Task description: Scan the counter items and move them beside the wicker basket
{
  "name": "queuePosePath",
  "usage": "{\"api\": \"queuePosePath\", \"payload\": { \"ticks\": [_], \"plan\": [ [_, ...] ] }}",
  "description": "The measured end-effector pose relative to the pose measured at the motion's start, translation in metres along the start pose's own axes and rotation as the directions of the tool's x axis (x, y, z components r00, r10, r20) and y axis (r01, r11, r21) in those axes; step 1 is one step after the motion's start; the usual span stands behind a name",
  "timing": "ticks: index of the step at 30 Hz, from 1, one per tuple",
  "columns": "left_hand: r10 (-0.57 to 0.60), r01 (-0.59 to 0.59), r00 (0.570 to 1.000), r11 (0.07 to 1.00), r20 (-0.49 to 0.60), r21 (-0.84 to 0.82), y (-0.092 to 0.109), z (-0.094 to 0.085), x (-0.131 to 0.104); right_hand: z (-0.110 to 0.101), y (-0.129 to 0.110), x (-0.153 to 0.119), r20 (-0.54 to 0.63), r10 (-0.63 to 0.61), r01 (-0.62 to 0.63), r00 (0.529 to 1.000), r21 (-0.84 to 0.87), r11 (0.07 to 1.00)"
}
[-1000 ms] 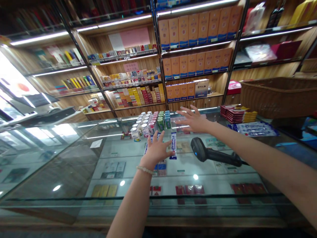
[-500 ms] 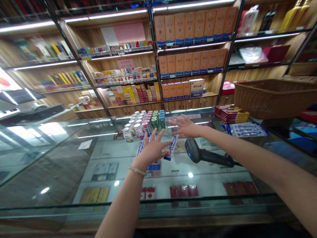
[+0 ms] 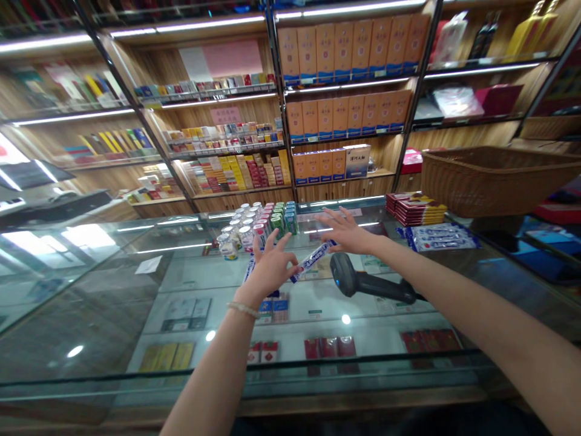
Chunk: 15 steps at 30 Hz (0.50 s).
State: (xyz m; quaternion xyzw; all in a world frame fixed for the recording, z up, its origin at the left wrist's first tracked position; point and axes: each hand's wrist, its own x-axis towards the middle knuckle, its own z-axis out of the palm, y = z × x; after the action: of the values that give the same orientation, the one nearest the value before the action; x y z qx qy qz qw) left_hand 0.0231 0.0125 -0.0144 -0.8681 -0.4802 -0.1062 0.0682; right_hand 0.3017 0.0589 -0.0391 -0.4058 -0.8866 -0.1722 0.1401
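Blue-and-white packet (image 3: pixel 313 261) slants above the glass desk (image 3: pixel 327 303), ends at the left hand (image 3: pixel 271 266) and right hand (image 3: pixel 347 233), fingers partly spread; I cannot tell whether either grips.

Wood shelving (image 3: pixel 218 191) | strip lights (image 3: pixel 354 8) above shelves | glass counter (image 3: pixel 181 363) reflecting light

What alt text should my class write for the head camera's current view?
Left hand and right hand are at opposite ends of a slim blue-and-white packet over a glass counter. A black scanner lies nearby, small tubs stand beyond, and stocked wooden shelves line the back.
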Motion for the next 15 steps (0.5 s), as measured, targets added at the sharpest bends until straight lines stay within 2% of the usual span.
{"api": "queuePosePath", "payload": {
  "ticks": [8,15],
  "plan": [
    [-0.026,0.033,0.99,0.998,-0.138,0.047,0.015,-0.002,0.007,-0.014,-0.002,-0.023,-0.008,0.153,-0.153,0.988,0.016,0.988],
    [-0.049,0.067,0.964,0.996,-0.261,0.061,0.027,-0.005,0.012,-0.03,-0.001,-0.041,-0.109,0.303,-0.298,0.947,0.06,0.953]
  ]
}}
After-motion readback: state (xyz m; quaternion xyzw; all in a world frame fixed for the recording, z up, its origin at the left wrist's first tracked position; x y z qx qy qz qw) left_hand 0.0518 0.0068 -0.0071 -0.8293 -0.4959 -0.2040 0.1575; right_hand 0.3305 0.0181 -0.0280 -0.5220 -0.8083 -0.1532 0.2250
